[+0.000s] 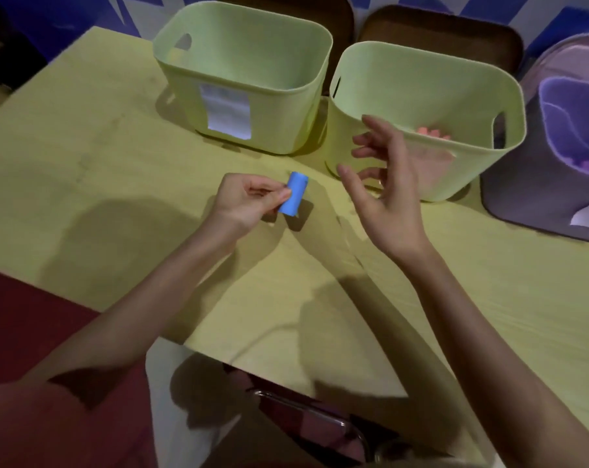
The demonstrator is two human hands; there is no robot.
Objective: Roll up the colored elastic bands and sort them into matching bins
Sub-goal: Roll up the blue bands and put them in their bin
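Note:
My left hand (244, 204) pinches a rolled blue elastic band (293, 194) between thumb and fingers, just above the yellow table (100, 170). My right hand (384, 187) hovers to its right with fingers spread and loose, holding nothing, in front of the right green bin (364, 136). That bin holds pink rolls (433, 133) at its bottom. The left green bin (185, 82), with a white label on its front wall, stands behind the blue roll; I see nothing inside it.
A purple bin (509, 184) stands at the far right with purple pieces inside. Brown chair backs (438, 28) show behind the bins. The table's near edge runs across the lower part of the view, with a metal chair frame (306, 413) below it.

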